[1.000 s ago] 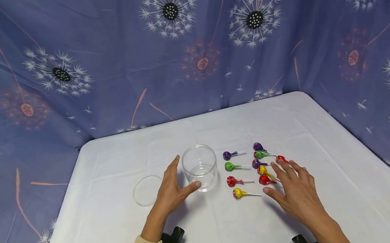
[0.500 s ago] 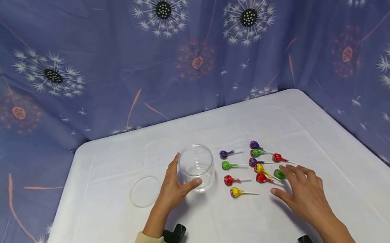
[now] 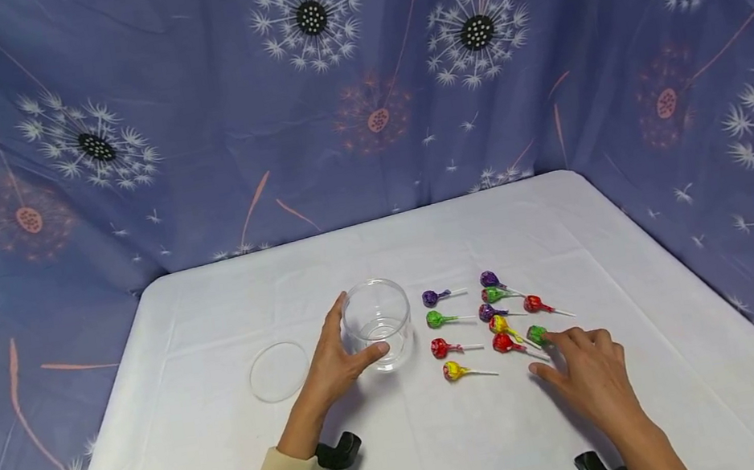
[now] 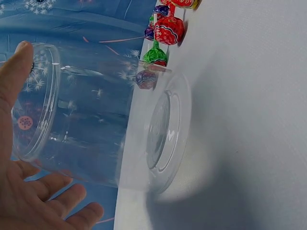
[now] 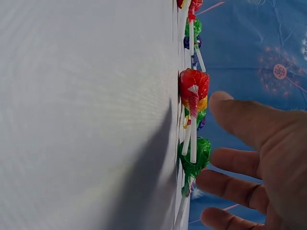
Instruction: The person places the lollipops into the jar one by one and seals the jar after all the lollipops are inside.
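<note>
My left hand (image 3: 339,364) is spread round the left side of a clear plastic jar (image 3: 389,318) that stands upright, its mouth uncovered. In the left wrist view, the thumb is by the jar's rim and the loosely extended fingers lie along its other side. My right hand (image 3: 591,369) hovers low at the right of the lollipops, thumb and fingers apart. Its fingertips are right at a green lollipop (image 5: 195,155). A red lollipop (image 5: 194,86) lies close to the thumb in the right wrist view.
Left of the jar lies a clear round lid (image 3: 253,383). Between jar and right hand is a column of lollipops: purple (image 3: 430,298), green (image 3: 434,319), red (image 3: 440,348) and yellow (image 3: 453,371). Several more lie loosely grouped farther right. A patterned curtain (image 3: 201,131) surrounds the white table (image 3: 184,459).
My right hand has drawn back slightly from over the lollipop group, uncovering a red and a green one, then come to the green one. My left hand stays by the jar.
</note>
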### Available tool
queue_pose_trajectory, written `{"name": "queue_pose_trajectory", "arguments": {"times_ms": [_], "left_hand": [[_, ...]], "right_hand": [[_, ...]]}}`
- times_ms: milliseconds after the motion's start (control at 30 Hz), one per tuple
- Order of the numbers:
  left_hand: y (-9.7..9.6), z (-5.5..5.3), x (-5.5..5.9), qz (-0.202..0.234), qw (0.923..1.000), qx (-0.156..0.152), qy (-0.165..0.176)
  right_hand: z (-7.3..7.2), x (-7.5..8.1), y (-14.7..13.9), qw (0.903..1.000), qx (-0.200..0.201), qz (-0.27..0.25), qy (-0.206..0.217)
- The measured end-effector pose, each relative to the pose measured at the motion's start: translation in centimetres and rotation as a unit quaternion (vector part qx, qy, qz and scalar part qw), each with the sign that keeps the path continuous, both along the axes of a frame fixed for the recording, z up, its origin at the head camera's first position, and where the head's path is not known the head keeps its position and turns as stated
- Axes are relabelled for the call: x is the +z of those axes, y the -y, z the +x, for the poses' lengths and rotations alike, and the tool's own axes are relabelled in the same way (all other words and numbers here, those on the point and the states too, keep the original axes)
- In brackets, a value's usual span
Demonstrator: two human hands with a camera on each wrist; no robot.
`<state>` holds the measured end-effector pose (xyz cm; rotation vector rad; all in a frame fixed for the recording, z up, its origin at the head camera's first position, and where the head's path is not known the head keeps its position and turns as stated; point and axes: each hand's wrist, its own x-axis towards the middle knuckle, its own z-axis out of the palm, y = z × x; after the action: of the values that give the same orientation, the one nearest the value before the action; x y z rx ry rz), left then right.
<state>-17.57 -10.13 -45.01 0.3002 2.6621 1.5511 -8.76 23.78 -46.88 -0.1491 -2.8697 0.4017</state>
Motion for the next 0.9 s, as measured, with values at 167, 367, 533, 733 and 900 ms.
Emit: {"name": "queue_pose_trajectory", "arguments": {"times_ms": [167,367,533,733,900], "left_hand": [[0.0,-0.1,-0.1,0.022,0.9998,-0.001,0.001],[-0.1,-0.1,-0.3,0.037,0.9993,-0.006,0.007],[-0.1,0.0,-0.1,0.033,0.9994,-0.007,0.009],[-0.2,0.2,0.1,0.03,0.9995,-0.004,0.011],[-0.1,0.1,0.0,0.029,0.9995,-0.002,0.011]], "right_hand": [[-0.4,-0.1,0.1,1.0,0.005,-0.005,0.004],[-0.7,-0.3,0.2,0.9995,-0.003,-0.013,0.027],[-0.8,-0.5,-0.1,0.999,-0.002,-0.024,0.039],[-1.0,-0.8,-0.3,0.9984,0.0,-0.036,0.043],[-1.2,-0.8,-0.4,0.9982,0.0,-0.043,0.041]]}}
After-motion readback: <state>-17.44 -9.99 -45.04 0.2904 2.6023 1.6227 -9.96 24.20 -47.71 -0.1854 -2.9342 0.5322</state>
